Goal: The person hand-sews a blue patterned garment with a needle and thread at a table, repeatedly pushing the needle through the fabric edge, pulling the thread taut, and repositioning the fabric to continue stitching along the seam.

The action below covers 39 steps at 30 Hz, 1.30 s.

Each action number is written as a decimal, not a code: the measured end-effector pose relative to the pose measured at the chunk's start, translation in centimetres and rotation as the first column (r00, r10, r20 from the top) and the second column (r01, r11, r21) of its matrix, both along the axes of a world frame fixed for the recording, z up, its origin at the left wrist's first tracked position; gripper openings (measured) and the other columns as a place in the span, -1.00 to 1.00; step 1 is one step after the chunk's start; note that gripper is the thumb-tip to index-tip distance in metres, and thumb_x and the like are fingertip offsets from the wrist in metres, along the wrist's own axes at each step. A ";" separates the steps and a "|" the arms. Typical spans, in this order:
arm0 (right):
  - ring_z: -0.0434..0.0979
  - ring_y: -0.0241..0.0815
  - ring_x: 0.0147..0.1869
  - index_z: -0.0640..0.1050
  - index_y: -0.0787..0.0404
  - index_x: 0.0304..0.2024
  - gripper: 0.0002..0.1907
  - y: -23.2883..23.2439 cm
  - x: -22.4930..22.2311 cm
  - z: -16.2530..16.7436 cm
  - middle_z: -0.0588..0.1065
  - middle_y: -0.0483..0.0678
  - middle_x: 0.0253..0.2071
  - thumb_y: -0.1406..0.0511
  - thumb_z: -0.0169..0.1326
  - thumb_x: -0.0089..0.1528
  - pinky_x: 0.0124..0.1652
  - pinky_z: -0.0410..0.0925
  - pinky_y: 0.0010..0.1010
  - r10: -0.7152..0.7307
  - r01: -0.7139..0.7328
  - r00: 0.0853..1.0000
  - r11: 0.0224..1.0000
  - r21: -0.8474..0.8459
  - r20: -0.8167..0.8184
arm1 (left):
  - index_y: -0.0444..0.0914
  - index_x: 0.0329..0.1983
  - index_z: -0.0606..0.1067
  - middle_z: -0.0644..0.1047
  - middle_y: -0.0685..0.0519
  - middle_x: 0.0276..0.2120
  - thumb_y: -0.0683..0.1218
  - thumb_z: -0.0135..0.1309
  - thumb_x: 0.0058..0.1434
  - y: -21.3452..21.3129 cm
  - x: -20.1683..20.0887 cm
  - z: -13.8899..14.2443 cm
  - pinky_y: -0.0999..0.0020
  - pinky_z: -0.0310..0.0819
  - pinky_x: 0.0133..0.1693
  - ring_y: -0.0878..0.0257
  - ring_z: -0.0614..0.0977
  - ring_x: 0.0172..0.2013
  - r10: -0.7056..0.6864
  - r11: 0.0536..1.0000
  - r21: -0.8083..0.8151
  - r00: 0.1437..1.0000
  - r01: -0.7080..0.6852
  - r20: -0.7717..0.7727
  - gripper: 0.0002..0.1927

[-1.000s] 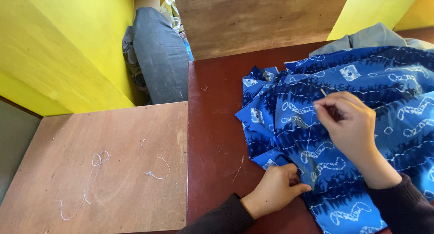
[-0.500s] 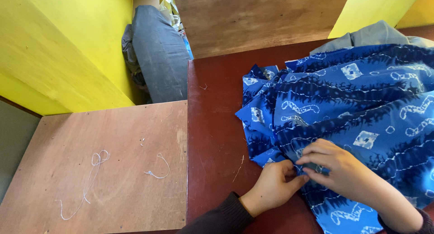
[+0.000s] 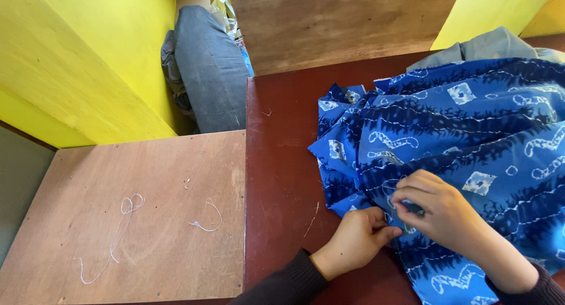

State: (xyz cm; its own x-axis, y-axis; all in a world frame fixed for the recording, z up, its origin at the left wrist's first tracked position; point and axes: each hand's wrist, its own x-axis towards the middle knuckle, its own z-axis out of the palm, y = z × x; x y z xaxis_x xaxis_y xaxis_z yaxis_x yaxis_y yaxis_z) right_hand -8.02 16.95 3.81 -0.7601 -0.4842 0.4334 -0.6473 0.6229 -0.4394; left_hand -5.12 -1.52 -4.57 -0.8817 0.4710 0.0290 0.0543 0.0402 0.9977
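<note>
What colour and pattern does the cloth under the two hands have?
The cloth is blue with darker stripes and white printed motifs, seen best in the head view.

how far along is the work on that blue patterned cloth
Done: loose white thread scraps lie on the plywood board, and the blue cloth is spread over the dark red table. In hand: the left hand pinches the cloth's near edge while the right hand works at the same spot; any needle or stitching is too small to tell. Left: most of the cloth lies untouched.
</note>
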 end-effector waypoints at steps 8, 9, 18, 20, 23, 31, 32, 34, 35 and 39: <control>0.59 -0.14 -0.10 0.59 0.19 0.09 -0.62 -0.3 0.1 0.4 0.56 -0.03 -0.05 0.41 0.12 0.21 -0.12 0.44 -0.37 -0.218 0.235 0.970 0.952 -0.195 0.104 | -0.34 -0.24 0.49 0.59 0.04 -0.38 -0.04 0.14 0.40 0.3 -0.3 -1.1 0.44 0.52 -0.34 0.37 0.60 -0.37 0.004 0.990 0.140 0.983 -0.030 0.183 -0.75; 0.59 -0.17 -0.10 0.54 0.22 0.18 -0.59 -0.3 0.8 0.0 0.55 -0.04 -0.01 0.42 0.07 0.26 -0.10 0.44 -0.40 -0.249 0.287 0.955 0.911 -0.297 0.158 | -0.31 -0.20 0.50 0.60 0.08 -0.33 -0.02 0.09 0.44 0.5 -0.5 -1.4 0.46 0.56 -0.29 0.39 0.62 -0.33 -0.035 0.967 0.252 0.959 -0.040 0.283 -0.76; 0.40 0.07 0.23 0.36 0.32 0.29 -0.41 -2.2 5.3 -6.7 0.39 0.15 0.18 0.45 0.08 0.19 0.19 0.27 -0.22 -0.359 0.323 0.925 0.914 -0.246 -0.122 | -0.36 -0.26 0.51 0.60 0.05 -0.38 -0.05 -0.04 0.49 0.8 -1.7 -3.7 0.41 0.63 -0.29 0.34 0.66 -0.37 0.065 0.941 0.289 0.932 -0.176 0.357 -0.70; 0.41 0.08 0.21 0.36 0.32 0.28 -0.40 -2.2 5.4 -6.7 0.39 0.16 0.17 0.43 0.11 0.16 0.19 0.28 -0.22 -0.349 0.308 0.927 0.918 -0.250 -0.139 | -0.38 -0.28 0.52 0.60 0.03 -0.38 -0.05 -0.02 0.49 0.8 -1.9 -3.5 0.39 0.61 -0.31 0.33 0.64 -0.37 0.103 0.955 0.235 0.949 -0.178 0.298 -0.69; 0.45 0.06 0.19 0.38 0.36 0.26 -0.44 -1.9 5.5 -5.9 0.42 0.15 0.13 0.44 0.09 0.18 0.18 0.29 -0.27 -0.344 0.309 0.937 0.899 -0.311 -0.062 | -0.40 -0.28 0.50 0.60 0.03 -0.36 -0.06 0.04 0.47 0.7 -2.1 -2.6 0.38 0.63 -0.30 0.32 0.63 -0.35 0.091 0.948 0.253 0.929 -0.191 0.360 -0.70; 0.52 -0.05 0.15 0.49 0.41 0.17 -0.71 5.6 1.6 -2.5 0.49 0.06 0.04 0.52 -0.14 0.44 0.24 0.37 -0.26 -0.035 0.423 0.899 0.327 -0.845 0.437 | -0.43 -0.07 0.50 0.66 -0.04 -0.18 -0.23 0.24 0.24 0.3 -1.2 -0.7 0.42 0.62 -0.20 0.32 0.68 -0.21 0.005 0.981 0.186 0.974 -0.049 0.228 -0.75; 0.53 -0.04 0.15 0.49 0.40 0.18 -0.72 7.2 0.9 -2.3 0.49 0.05 0.04 0.51 -0.13 0.46 0.24 0.39 -0.23 -0.041 0.430 0.898 0.292 -0.855 0.438 | -0.43 -0.06 0.50 0.66 -0.04 -0.17 -0.24 0.23 0.24 0.3 -1.2 -0.6 0.42 0.63 -0.20 0.31 0.68 -0.20 -0.009 0.977 0.209 0.972 -0.041 0.233 -0.75; 0.55 -0.03 0.15 0.49 0.39 0.20 -0.75 10.3 0.0 -2.6 0.50 0.04 0.06 0.51 -0.11 0.50 0.25 0.41 -0.17 -0.066 0.421 0.906 0.250 -0.872 0.419 | -0.44 -0.05 0.50 0.66 -0.05 -0.15 -0.25 0.22 0.24 0.3 -1.3 -0.8 0.41 0.64 -0.19 0.31 0.69 -0.19 -0.024 0.972 0.233 0.971 -0.033 0.239 -0.75; 0.56 -0.04 0.16 0.49 0.38 0.19 -0.77 11.7 -0.4 -3.1 0.50 0.04 0.07 0.52 -0.10 0.52 0.26 0.40 -0.14 -0.085 0.408 0.913 0.244 -0.880 0.399 | -0.45 -0.06 0.50 0.66 -0.05 -0.16 -0.25 0.21 0.25 0.2 -1.4 -0.9 0.40 0.65 -0.19 0.30 0.69 -0.19 -0.025 0.971 0.235 0.970 -0.033 0.241 -0.76; 0.57 -0.06 0.21 0.45 0.31 0.21 -0.75 17.7 -2.5 -5.4 0.52 0.03 0.06 0.52 -0.17 0.54 0.33 0.44 -0.10 -0.102 0.330 0.944 0.247 -0.911 0.314 | -0.44 -0.06 0.53 0.66 -0.06 -0.16 -0.26 0.21 0.25 0.3 -1.6 -1.3 0.39 0.64 -0.19 0.30 0.68 -0.20 -0.007 0.981 0.189 0.978 -0.033 0.207 -0.78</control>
